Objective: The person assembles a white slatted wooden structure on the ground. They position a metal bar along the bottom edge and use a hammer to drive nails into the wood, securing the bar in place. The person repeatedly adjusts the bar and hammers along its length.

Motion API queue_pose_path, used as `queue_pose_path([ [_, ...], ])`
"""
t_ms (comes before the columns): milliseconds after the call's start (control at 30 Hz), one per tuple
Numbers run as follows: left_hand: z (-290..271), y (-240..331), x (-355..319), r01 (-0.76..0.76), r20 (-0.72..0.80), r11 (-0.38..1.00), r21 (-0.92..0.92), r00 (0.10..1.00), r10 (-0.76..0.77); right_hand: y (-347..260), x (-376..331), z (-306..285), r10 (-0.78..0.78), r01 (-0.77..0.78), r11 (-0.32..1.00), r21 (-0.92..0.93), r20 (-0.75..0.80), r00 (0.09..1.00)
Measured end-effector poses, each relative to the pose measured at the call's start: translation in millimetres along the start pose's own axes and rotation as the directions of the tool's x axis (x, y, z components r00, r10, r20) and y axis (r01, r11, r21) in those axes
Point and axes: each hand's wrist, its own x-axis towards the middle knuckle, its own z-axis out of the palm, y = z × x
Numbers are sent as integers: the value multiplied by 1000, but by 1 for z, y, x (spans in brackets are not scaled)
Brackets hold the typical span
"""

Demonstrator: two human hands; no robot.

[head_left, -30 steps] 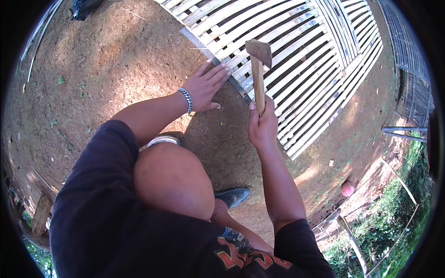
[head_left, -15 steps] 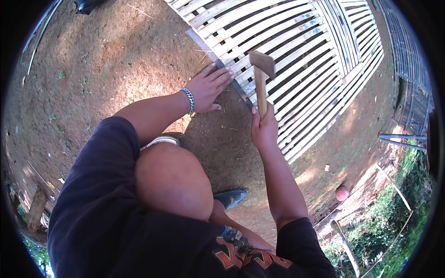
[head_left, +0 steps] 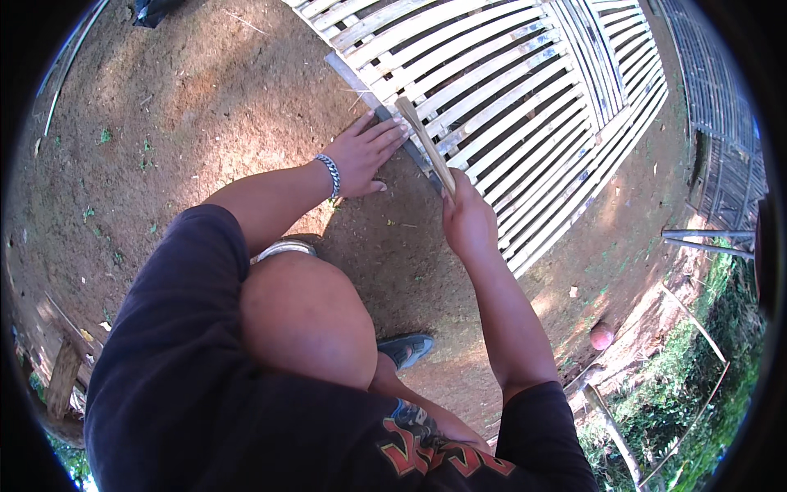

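Note:
My left hand (head_left: 366, 156), a chain bracelet at its wrist, lies with fingers stretched out on the grey edge strip (head_left: 348, 74) of a slatted panel. This panel (head_left: 500, 86) is made of pale, bamboo-like slats with dark gaps between them. In my right hand (head_left: 470, 216) is a hammer (head_left: 428, 146), gripped by its wooden handle. The hammer slants up and left over the panel's edge, its head end just beside my left fingertips. The head's shape is hard to make out from here. Whether a nail is under it cannot be seen.
Brown bare soil (head_left: 164, 107) surrounds the panel. My bent knee (head_left: 307, 320) and a shoe (head_left: 406, 351) are below my hands. A reddish ball (head_left: 602, 335) lies to the right, near thin poles (head_left: 611, 435) and green plants (head_left: 697, 410). A slatted fence-like structure (head_left: 721, 82) stands at far right.
The hammer has swung down and left, from upright above the panel to slanting at its edge near my left fingers. My left hand stays on the strip.

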Motion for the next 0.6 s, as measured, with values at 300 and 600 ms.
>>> queue_pose_path([
  [300,7,-2,0,-4,-37,1000,-29,999,3,5,-1,0,12,-12,1000,6,-23,1000],
  [600,6,-10,-2,62,-155,967,-246,983,-102,7,-22,4,229,-210,948,238,-52,972],
])
